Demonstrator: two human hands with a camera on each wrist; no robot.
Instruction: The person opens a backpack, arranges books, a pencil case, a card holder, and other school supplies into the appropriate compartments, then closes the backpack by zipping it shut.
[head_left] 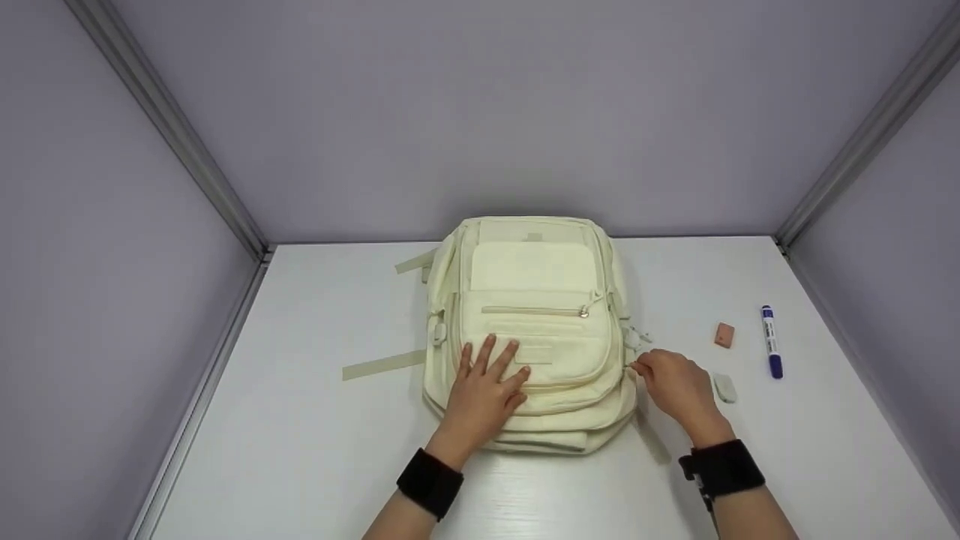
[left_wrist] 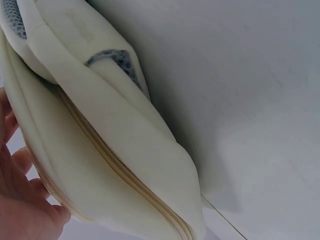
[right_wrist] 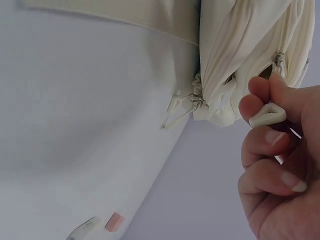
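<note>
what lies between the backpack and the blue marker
In the head view, the right hand, the small pink block and the small pale block lie between the backpack and the blue marker.

Smooth white tabletop [head_left: 322, 450] between pale lavender walls

I face a flat back wall [head_left: 525, 112], with a matching left wall [head_left: 90, 300] and right wall [head_left: 900, 210]; straight grey metal posts [head_left: 176, 127] line both corners, and light leaves a soft sheen nearest me.
</note>
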